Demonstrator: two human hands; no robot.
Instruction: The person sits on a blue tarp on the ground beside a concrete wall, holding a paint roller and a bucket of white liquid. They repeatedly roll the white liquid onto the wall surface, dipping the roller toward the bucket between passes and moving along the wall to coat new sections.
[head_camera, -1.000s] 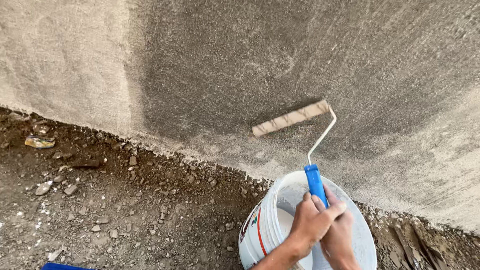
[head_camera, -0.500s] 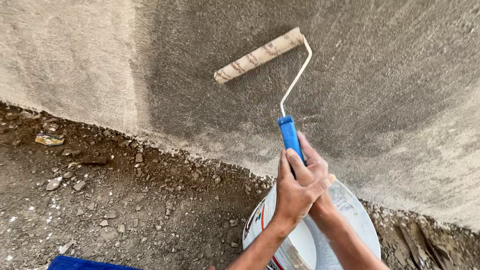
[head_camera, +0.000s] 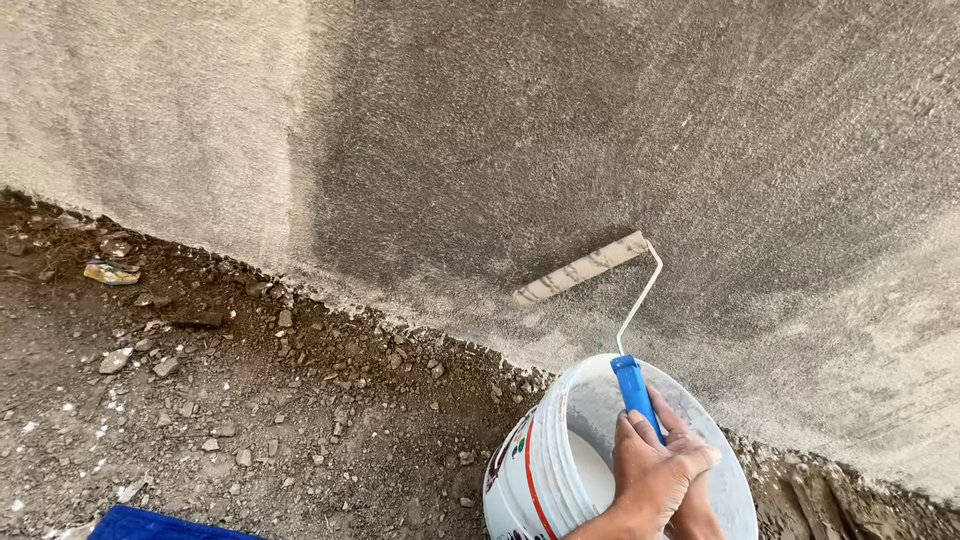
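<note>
Both my hands grip the blue handle of a paint roller. My left hand is wrapped over the handle's lower end. My right hand sits under it and is mostly hidden. The roller's pale sleeve lies tilted against the rough cement wall, low down near the wall's base, inside a darker wet patch. A thin bent wire joins the sleeve to the handle. Below my hands stands a white bucket with a red stripe and pale liquid inside.
Loose dirt and small stones cover the ground along the wall's foot. A flattened piece of litter lies at the far left. A blue object shows at the bottom left edge. The wall's left part is lighter and dry.
The roller went up the wall half a second ago and has come back down to the low part of the wall. My hands have dropped over the bucket again.
</note>
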